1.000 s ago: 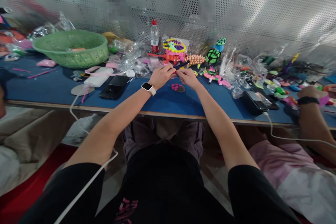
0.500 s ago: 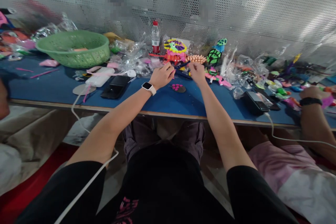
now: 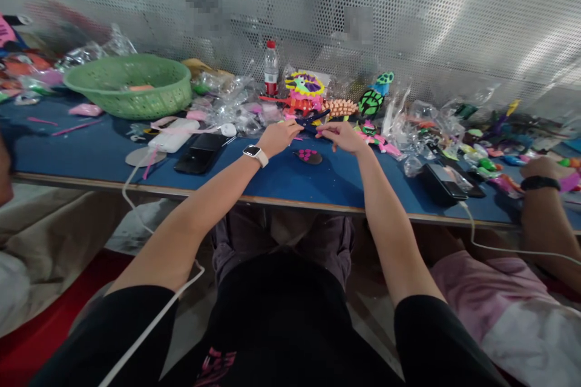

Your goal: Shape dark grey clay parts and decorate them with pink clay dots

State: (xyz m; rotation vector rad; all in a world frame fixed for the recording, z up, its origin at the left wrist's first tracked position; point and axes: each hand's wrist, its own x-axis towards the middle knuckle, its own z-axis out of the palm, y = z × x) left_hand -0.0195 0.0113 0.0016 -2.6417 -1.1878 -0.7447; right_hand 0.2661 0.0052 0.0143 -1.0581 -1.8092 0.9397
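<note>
My left hand (image 3: 280,136), with a watch on its wrist, is closed with fingertips pinched at the near side of a dark blue modelled clay piece (image 3: 314,120). The piece has long, narrow parts, one pointing up to the right. My right hand (image 3: 345,136) is closed in a pinch at the right end of the same piece, and a tiny pink bit (image 3: 319,132) shows by its fingertips. Below both hands, a round grey disc (image 3: 313,159) lies on the table with several small pink clay dots (image 3: 307,153) on it.
Clay figures, among them a green and black turtle (image 3: 371,100) and a spiky peach figure (image 3: 339,107), stand behind my hands beside a bottle (image 3: 271,69). At left are a green basket (image 3: 131,106), a phone (image 3: 200,154) and a power bank (image 3: 173,136). A co-worker's hand (image 3: 540,170) is at right.
My right hand has come down from above the dark blue clay piece to its right end, fingers now extended towards the left. My left hand stays at the piece, slightly lower.
</note>
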